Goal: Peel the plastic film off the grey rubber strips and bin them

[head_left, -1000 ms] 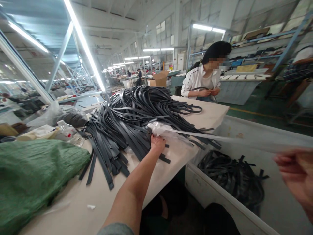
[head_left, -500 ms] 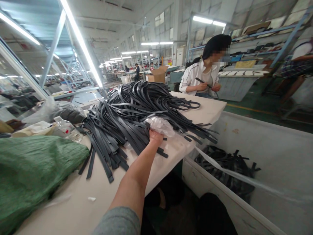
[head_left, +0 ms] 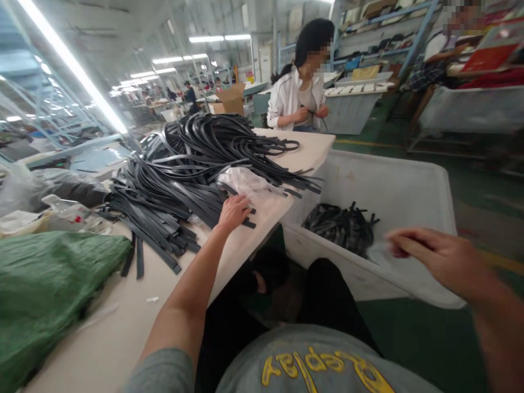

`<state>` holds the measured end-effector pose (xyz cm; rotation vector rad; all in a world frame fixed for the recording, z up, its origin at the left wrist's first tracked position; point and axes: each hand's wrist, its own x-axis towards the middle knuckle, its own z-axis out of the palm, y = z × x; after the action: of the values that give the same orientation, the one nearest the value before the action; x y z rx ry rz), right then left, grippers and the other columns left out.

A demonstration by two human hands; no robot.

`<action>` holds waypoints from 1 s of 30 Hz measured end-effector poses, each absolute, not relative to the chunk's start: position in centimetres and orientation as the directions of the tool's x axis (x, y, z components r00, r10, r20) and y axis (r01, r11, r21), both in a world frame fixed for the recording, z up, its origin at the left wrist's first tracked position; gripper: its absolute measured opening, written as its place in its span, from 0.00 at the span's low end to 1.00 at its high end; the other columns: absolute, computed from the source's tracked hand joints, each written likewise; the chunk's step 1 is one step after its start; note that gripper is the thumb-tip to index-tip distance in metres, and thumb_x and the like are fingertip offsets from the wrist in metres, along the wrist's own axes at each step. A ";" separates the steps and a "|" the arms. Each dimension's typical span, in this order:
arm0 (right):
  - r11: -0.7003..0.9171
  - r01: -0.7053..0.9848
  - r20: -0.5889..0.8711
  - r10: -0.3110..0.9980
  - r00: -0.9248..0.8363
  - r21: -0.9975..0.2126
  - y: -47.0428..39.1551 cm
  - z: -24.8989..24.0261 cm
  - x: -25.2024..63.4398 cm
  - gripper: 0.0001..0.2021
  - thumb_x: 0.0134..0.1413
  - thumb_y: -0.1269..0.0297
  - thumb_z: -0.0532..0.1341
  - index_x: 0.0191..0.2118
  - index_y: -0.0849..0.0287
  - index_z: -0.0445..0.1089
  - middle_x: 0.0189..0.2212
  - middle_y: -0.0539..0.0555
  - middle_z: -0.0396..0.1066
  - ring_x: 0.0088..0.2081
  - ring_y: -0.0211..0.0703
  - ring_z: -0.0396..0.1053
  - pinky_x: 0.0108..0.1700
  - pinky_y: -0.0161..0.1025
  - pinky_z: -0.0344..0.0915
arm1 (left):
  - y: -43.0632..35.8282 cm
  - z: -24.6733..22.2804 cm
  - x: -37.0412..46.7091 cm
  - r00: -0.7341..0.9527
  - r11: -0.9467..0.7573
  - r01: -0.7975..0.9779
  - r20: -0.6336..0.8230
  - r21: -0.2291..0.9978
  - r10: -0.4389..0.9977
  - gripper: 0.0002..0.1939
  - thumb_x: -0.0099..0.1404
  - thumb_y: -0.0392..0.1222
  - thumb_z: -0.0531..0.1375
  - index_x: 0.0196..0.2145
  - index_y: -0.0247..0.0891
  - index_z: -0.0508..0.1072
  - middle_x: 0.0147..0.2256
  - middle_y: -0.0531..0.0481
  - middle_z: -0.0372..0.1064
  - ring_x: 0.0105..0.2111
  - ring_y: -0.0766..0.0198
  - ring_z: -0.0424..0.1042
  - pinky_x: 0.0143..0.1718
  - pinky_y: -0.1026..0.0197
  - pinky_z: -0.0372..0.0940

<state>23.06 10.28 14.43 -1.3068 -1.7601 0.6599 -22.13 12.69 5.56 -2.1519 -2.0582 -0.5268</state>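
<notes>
A large heap of black straps (head_left: 192, 158) lies on the pale table, many of their ends fanned toward me. My left hand (head_left: 234, 212) rests on strap ends at the heap's near right side, fingers stretched out. Just beyond it, a crumpled clear plastic bag (head_left: 245, 181) lies against the straps. Over the near right part of the white bin (head_left: 388, 164) my right hand (head_left: 434, 254) is raised, slightly blurred. Its fingers are curled closed, and whatever they may hold is hidden. More black straps (head_left: 341, 226) lie at the bottom of the bin.
Green woven sheeting (head_left: 53, 295) covers the table's left side, with a clear plastic bottle (head_left: 71, 210) behind it. A co-worker (head_left: 298, 98) in a white jacket stands beyond the table's far edge. Another person (head_left: 440, 60) is at the right, by a cart.
The view has swung right and down. My right hand has come into view over the bin; the pale strip stretched across the bin is gone from sight. My left hand's fingers have loosened and spread.
</notes>
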 end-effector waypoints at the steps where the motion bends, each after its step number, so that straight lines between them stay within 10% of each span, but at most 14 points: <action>1: 0.327 0.495 0.228 0.941 -0.251 -0.805 10.3 14.3 22.0 0.20 0.41 0.37 0.67 0.26 0.50 0.77 0.19 0.54 0.73 0.21 0.43 0.70 0.26 0.41 0.67 | 12.1 5.8 -21.9 -0.010 -0.060 0.983 0.376 0.174 0.927 0.19 0.67 0.47 0.56 0.53 0.42 0.72 0.58 0.43 0.66 0.59 0.53 0.62 0.61 0.50 0.53; 7: 0.447 0.336 0.198 0.796 -0.572 -0.829 10.7 14.9 15.7 0.16 0.55 0.48 0.61 0.32 0.57 0.75 0.24 0.49 0.74 0.24 0.35 0.70 0.30 0.33 0.67 | 8.6 8.9 -16.4 -0.239 -0.086 0.859 0.542 0.505 0.806 0.19 0.68 0.51 0.55 0.50 0.38 0.74 0.52 0.43 0.72 0.56 0.52 0.66 0.60 0.49 0.55; 16: 0.825 0.331 0.580 0.559 -0.593 -0.458 10.4 15.8 12.9 0.10 0.63 0.60 0.57 0.38 0.53 0.77 0.34 0.50 0.77 0.35 0.38 0.74 0.40 0.35 0.69 | 1.6 8.3 -4.3 -0.149 -0.031 0.047 0.038 0.998 0.988 0.31 0.67 0.65 0.48 0.32 0.35 0.77 0.34 0.44 0.78 0.37 0.58 0.76 0.44 0.56 0.68; 20: 0.943 0.274 0.668 0.326 -0.669 -0.186 8.5 14.0 13.2 0.10 0.64 0.66 0.56 0.41 0.52 0.76 0.41 0.52 0.78 0.41 0.39 0.74 0.44 0.36 0.69 | 1.2 7.6 -3.5 0.273 0.406 -0.444 -0.310 0.799 0.910 0.36 0.68 0.67 0.43 0.39 0.33 0.77 0.39 0.40 0.78 0.39 0.57 0.77 0.39 0.58 0.69; 24: 0.975 0.222 0.690 0.145 -0.709 0.023 7.0 11.6 13.7 0.09 0.61 0.70 0.60 0.44 0.53 0.74 0.45 0.53 0.77 0.45 0.42 0.74 0.46 0.40 0.69 | 1.3 7.6 -3.7 0.267 0.443 -0.614 -0.356 0.653 0.895 0.18 0.63 0.54 0.61 0.36 0.34 0.77 0.31 0.46 0.77 0.34 0.61 0.77 0.37 0.63 0.69; 30: 0.920 0.247 0.718 0.392 -0.575 -0.304 6.9 9.3 14.7 0.08 0.61 0.61 0.61 0.44 0.56 0.73 0.47 0.58 0.75 0.48 0.46 0.72 0.52 0.45 0.67 | 1.8 7.4 -4.3 0.149 0.353 -0.623 -0.338 0.697 0.929 0.16 0.51 0.45 0.72 0.34 0.33 0.77 0.31 0.47 0.76 0.30 0.65 0.75 0.36 0.64 0.69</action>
<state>14.73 6.89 9.33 -0.4525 -2.2101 0.2131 -4.30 1.78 7.45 -1.4149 -2.6473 -3.7195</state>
